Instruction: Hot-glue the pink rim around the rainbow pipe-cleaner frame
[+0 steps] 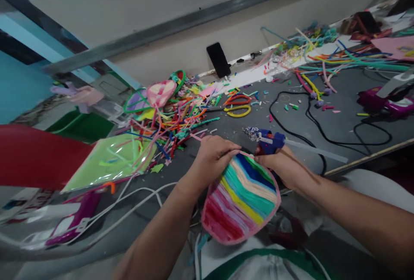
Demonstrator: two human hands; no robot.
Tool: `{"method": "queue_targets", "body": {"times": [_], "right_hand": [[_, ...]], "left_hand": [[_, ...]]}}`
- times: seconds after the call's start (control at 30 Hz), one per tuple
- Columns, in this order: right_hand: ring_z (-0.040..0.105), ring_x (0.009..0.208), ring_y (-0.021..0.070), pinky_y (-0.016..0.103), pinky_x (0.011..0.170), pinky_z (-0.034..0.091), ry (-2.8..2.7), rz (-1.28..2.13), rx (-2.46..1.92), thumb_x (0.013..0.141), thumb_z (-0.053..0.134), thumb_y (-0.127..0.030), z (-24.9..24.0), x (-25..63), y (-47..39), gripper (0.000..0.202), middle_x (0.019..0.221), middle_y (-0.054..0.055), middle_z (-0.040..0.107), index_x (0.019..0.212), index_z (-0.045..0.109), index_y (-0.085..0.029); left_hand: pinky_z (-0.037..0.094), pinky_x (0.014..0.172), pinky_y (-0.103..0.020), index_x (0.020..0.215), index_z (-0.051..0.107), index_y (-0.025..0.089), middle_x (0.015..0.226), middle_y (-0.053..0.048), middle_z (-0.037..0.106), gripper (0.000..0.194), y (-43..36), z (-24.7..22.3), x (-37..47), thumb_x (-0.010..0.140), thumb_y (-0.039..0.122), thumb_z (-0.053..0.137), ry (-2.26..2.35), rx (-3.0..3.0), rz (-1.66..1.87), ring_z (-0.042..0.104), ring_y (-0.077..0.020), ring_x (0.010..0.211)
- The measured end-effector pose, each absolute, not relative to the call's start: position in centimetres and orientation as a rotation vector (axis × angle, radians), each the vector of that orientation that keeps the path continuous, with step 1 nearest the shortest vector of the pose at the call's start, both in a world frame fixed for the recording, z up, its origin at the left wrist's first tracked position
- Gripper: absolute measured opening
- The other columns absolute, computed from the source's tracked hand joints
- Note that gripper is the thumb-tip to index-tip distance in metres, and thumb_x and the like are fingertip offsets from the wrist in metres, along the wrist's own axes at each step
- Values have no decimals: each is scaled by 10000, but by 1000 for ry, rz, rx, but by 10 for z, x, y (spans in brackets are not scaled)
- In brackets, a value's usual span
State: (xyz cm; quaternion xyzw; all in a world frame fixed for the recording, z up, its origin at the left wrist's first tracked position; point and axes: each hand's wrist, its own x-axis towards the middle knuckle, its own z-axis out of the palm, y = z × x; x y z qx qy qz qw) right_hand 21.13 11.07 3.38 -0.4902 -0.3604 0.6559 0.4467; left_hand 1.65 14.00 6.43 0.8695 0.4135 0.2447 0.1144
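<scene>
A rounded panel of striped pipe cleaners, running from red through yellow and teal to dark blue with a pink border, is tilted above my lap. My left hand pinches the pink pipe cleaner along its top edge, and a loose pink end sticks out beyond the fingers. My right hand is closed around a blue glue gun, its handle mostly hidden by the palm. The thumb of that hand touches the panel's upper right edge. The nozzle points left, and a clear glue stick extends from the back.
Pipe-cleaner scraps heap at the left, near yellow-handled scissors. Purple glue guns lie at the far right and lower left. A black cord loops across the table. A phone leans against the wall.
</scene>
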Motion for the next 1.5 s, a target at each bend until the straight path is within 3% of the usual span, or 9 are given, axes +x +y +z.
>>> {"method": "queue_targets", "body": {"times": [0.2,0.77,1.27,1.5], "right_hand": [[502,595,122,266,580,393,-897,1664,-1264,570,665,-203,42,209,109,192,627,-45,549,735,566,-193],[479,581,120,260,553,384,-928,1631,-1315,560,657,-226,43,207,109,209,616,-41,530,733,548,-183],[488,571,126,265,536,378,-958,1668,-1299,582,676,-247,36,208,110,226,621,-41,529,763,557,-183],[480,567,132,281,549,384,-868,1709,-1290,522,688,-246,49,207,108,242,598,-39,526,707,544,-186]], "left_hand": [[445,745,-234,855,726,189,847,-23,730,177,134,65,21,838,300,589,1304,2200,694,652,-147,794],[429,655,-227,870,606,159,796,-21,634,181,128,55,15,857,316,517,1398,1944,686,571,-139,733],[459,703,-261,891,582,194,908,-30,671,131,128,65,4,850,308,533,1436,2131,482,618,-165,803],[457,858,-297,791,592,185,1036,-81,675,124,124,67,4,828,301,570,1433,2086,596,588,-221,1088]]}}
